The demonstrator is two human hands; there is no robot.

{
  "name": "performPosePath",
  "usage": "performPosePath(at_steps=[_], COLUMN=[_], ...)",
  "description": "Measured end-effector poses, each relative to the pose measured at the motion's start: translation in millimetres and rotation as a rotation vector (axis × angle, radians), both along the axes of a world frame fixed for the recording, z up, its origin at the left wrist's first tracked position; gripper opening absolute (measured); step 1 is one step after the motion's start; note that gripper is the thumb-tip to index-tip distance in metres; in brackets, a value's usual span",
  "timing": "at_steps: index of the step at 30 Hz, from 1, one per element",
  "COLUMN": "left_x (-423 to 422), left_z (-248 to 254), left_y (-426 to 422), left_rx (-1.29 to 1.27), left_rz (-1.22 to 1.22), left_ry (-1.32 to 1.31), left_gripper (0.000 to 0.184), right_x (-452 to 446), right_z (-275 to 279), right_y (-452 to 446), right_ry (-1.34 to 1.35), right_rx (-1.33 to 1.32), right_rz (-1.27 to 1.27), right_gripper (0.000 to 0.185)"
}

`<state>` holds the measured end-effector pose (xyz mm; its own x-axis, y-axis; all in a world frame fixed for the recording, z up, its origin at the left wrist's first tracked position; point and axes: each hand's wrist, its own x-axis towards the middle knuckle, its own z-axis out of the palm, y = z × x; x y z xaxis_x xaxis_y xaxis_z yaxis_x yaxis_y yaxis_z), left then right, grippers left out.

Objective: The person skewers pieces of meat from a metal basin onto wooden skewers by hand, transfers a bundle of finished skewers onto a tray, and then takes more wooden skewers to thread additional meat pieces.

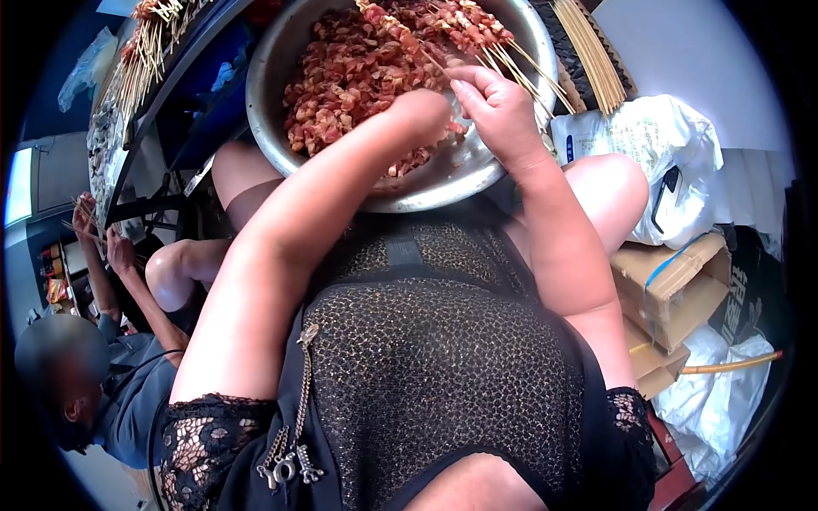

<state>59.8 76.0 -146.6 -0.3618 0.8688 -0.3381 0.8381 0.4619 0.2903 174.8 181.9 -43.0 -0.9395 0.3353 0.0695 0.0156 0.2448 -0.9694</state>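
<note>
Meat threading seems in hand over the metal basin (pixel 477 166).
Chopped meat (pixel 336 81) heaps toward its left; filled skewers (pixel 464 27) lie at its far right rim. Left hand (pixel 423 113): fingers hidden, grasp unclear. Right hand (pixel 503 111) pinches a single skewer (pixel 394 28) above the meat; next probably calls for steadiness.

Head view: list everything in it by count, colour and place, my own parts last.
basin: one, silver, top centre
meat: one heap, red, in basin
held skewer: one, red, above basin
other skewers: many, red, basin's far right
bare sticks: one bundle, tan, upper right
far skewers: many, tan, upper left
bags: at least two, white, right
cardboard: count unclear, brown, right
pole: one, yellow, lower right
person: one, blue clothes, left
garment: one, black and gold, centre
left hand: one, bare, over basin
right hand: one, bare, pinching held skewer
</note>
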Motion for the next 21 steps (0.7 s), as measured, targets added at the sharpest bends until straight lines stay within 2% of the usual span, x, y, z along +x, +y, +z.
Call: performPosePath(at_steps=[2, 4, 6, 7, 8, 10, 11, 14, 15, 18, 21], left_x=[3, -1, -7, -6, -3, 0, -7, -4, -1, -1, -2], left_z=[62, 88, 96, 101, 107, 119, 105, 107, 112, 111, 111], left_y=[-13, -39, -59, -68, -77, -92, -104, -115, -115, -117, -119], left_rx=[0.062, 0.26, 0.351, 0.45, 0.455, 0.622, 0.689, 0.754, 0.718, 0.704, 0.802], left_rz=[0.045, 0.338, 0.703, 0.809, 0.812, 0.943, 0.87, 0.854, 0.92, 0.934, 0.907], left_ry=[-0.138, -0.501, -0.986, -1.144, -1.137, -1.348, -1.426, -1.429, -1.308, -1.18, -1.176], left_gripper=[0.016, 0.019, 0.023, 0.027, 0.027, 0.03, 0.032, 0.032, 0.032, 0.032, 0.031], right_x=[1, -2, 1, 3, 3, 3, 3, 4, 4, 4, 5], right_z=[2, -3, 1, 4, 6, 4, 4, 3, 1, -2, -6], right_y=[1, 5, 2, -1, -2, -3, -4, -7, -7, -7, -7], right_ry=[0.012, 0.03, 0.035, 0.022, 0.008, -0.014, -0.02, -0.017, -0.02, -0.033, -0.038], right_rx=[-0.076, 0.013, -0.006, -0.043, -0.079, -0.079, -0.053, -0.005, -0.009, 0.016, 0.059], right_rz=[0.005, 0.003, 0.004, 0.007, 0.011, 0.03, 0.03, 0.031, 0.032, 0.037, 0.042], right_gripper=[0.02, 0.021, 0.021, 0.021, 0.021, 0.021, 0.021, 0.02, 0.02, 0.02, 0.021])
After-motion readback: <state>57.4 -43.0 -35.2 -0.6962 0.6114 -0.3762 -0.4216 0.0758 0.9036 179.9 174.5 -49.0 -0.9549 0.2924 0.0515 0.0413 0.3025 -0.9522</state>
